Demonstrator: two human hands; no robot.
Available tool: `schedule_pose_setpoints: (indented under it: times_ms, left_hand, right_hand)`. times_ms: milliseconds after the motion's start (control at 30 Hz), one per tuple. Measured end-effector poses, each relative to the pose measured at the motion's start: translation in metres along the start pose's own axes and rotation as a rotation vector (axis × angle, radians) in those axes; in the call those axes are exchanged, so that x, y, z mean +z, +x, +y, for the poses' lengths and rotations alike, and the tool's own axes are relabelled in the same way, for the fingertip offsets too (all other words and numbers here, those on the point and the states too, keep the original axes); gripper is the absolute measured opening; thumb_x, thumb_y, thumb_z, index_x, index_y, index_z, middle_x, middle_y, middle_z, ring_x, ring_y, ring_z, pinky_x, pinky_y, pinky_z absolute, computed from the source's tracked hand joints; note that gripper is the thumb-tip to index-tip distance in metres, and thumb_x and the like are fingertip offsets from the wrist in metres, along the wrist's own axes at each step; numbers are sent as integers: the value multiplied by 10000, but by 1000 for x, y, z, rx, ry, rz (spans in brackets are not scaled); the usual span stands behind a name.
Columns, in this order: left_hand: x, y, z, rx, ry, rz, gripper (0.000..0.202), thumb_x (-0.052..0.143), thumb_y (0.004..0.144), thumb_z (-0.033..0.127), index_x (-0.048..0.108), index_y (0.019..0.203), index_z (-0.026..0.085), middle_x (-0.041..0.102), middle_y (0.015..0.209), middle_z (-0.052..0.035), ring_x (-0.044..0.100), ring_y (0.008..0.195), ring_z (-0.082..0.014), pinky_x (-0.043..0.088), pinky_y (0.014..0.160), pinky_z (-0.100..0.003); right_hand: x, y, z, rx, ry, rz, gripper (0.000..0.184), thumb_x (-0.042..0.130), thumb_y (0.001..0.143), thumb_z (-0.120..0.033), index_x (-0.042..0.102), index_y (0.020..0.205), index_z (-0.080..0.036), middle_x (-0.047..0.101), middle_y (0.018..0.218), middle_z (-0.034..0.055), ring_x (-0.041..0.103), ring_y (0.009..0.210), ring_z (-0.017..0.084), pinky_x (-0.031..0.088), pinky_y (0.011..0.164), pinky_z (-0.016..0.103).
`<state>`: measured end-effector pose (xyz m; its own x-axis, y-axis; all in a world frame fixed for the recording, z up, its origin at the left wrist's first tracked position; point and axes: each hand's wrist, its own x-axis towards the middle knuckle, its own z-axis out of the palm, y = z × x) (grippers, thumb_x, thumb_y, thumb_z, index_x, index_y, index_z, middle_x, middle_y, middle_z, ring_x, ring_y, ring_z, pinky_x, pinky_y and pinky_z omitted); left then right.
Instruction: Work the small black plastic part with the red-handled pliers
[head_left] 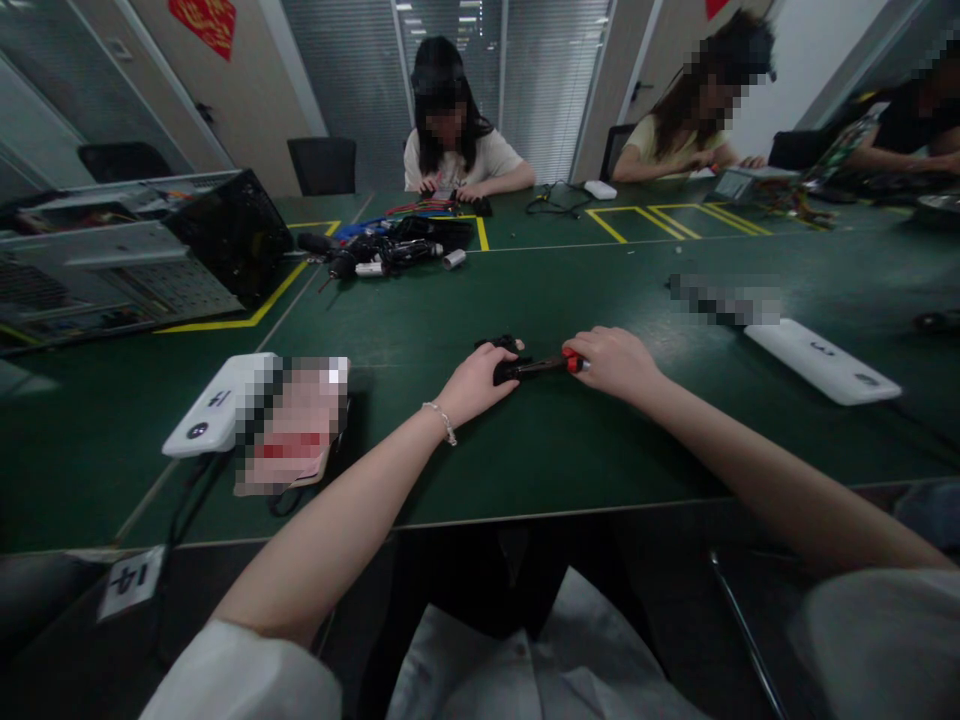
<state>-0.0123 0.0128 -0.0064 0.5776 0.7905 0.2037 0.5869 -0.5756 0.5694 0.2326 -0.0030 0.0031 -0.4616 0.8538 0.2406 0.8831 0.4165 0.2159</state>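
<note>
My left hand [476, 382] is closed round the black end of a small tool [534, 367] that lies on the green table [540, 450]. My right hand [613, 360] grips the tool's red end, fingers curled over it. A small black part [501, 343] sits just behind my left hand, partly hidden by it. A bead bracelet is on my left wrist.
A white numbered power strip [216, 405] lies at left, another [821, 360] at right. An open computer case [127, 255] stands at far left. A pile of black parts and cables [382, 250] is farther back. Three people work across the table.
</note>
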Motion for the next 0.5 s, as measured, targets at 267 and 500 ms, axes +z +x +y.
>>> schedule_pose_setpoints:
  times_ms: [267, 500]
  left_hand:
    - [1, 0, -2, -1, -4, 4, 314, 627, 790, 224, 592, 1097, 165, 554, 1121, -86, 581, 975, -211, 492, 864, -375]
    - [1, 1, -1, -12, 2, -6, 313, 626, 789, 231, 592, 1093, 161, 557, 1105, -84, 585, 946, -207, 506, 819, -356]
  right_hand:
    - [-5, -1, 0, -46, -76, 47, 269, 466, 789, -219, 650, 971, -144, 669, 928, 113, 544, 796, 228, 373, 679, 333]
    - [-3, 0, -3, 8, -5, -9, 257, 493, 782, -249, 653, 962, -159, 668, 924, 91, 557, 792, 214, 389, 680, 325]
